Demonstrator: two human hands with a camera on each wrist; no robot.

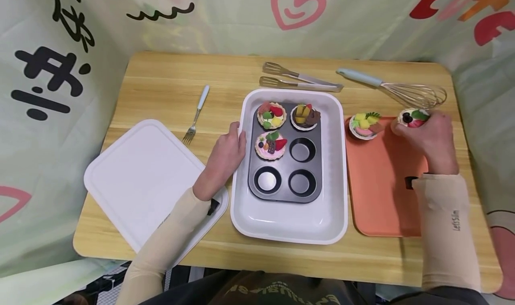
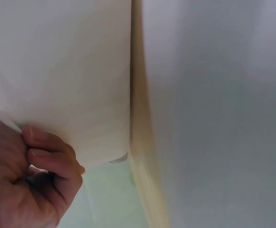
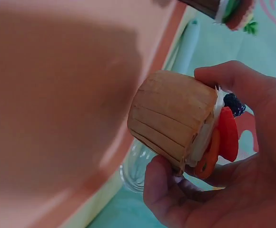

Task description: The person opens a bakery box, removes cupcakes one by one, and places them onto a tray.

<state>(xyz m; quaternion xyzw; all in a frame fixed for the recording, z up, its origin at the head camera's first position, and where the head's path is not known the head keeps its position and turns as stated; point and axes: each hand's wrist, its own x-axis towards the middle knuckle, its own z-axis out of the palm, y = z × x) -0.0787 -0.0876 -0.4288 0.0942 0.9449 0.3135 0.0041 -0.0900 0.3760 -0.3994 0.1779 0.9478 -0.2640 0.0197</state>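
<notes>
Above the far right part of the orange tray [image 1: 382, 184], my right hand [image 1: 436, 139] pinches a fruit-topped cupcake [image 3: 171, 114] between thumb and fingers. Its brown pleated cup is tilted in the right wrist view, with red fruit and a dark berry on top. My left hand [image 1: 225, 157] grips the left rim of a deep white bin [image 1: 237, 206], fingers curled at its edge. Inside the bin lies a dark muffin tin [image 1: 284, 195]. Three cupcakes sit in it: two in the far row and a pink one [image 1: 270, 146] at middle left. Another cupcake [image 1: 365, 126] stands at the orange tray's far left corner.
A white lid [image 1: 141, 180] lies at the left, partly under my left forearm. Beyond it is a fork [image 1: 197, 112] with a pale handle. Metal tongs [image 1: 301, 81] and a whisk [image 1: 394, 88] lie along the back of the wooden table [image 1: 201, 68]. Printed cloth hangs around the table.
</notes>
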